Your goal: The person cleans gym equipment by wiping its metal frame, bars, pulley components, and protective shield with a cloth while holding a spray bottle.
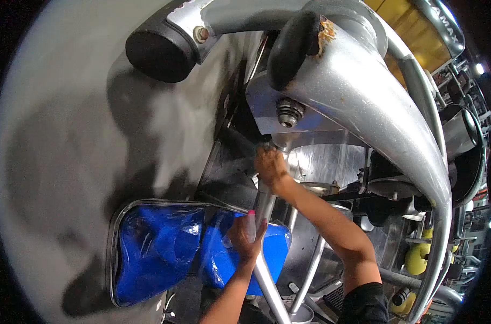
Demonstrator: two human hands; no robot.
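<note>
My left hand (245,236) is closed around a small clear bottle (251,225) with a pink tip, held upright beside a silver metal tube (265,206). Higher up, my right hand (271,166) is closed against the upper part of that tube, just under a metal bracket (261,110). Its fingers point away from me, and whatever they may hold is hidden. A large bolt (289,112) sticks out of the bracket above my right hand.
A thick curved silver frame arm (375,89) with worn paint arches over the right side. A black-capped tube end (162,56) juts out at upper left. Blue plastic-wrapped pads (159,251) lie at lower left. Yellow round weights (417,258) and other gym machines stand at right.
</note>
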